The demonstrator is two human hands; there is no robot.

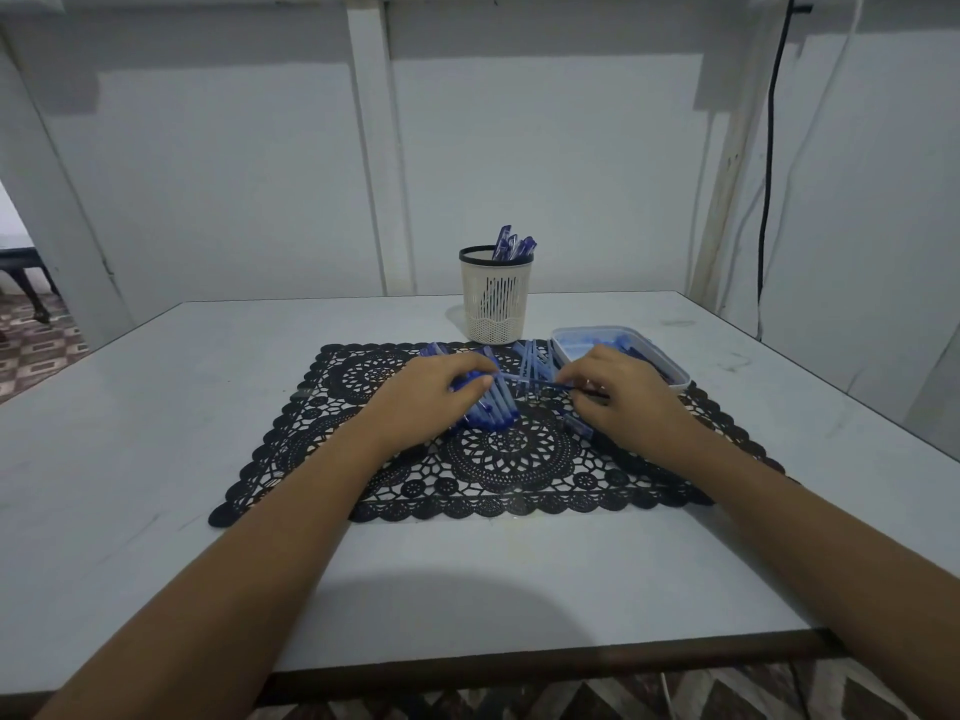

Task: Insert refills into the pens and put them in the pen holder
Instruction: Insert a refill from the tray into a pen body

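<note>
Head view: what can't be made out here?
All head view.
Pen pile: partly under left hand; count unknown.
Refill in right hand: thin, blurred; depth in pen barrel unclear.
Tray: contents blurred, partly behind right hand.
Pen holder: wall hides lower parts of its pens.

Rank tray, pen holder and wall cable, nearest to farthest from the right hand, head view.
1. Tray, just behind the right hand.
2. Pen holder, farther back, centre.
3. Cable, on the wall, far right.
</note>
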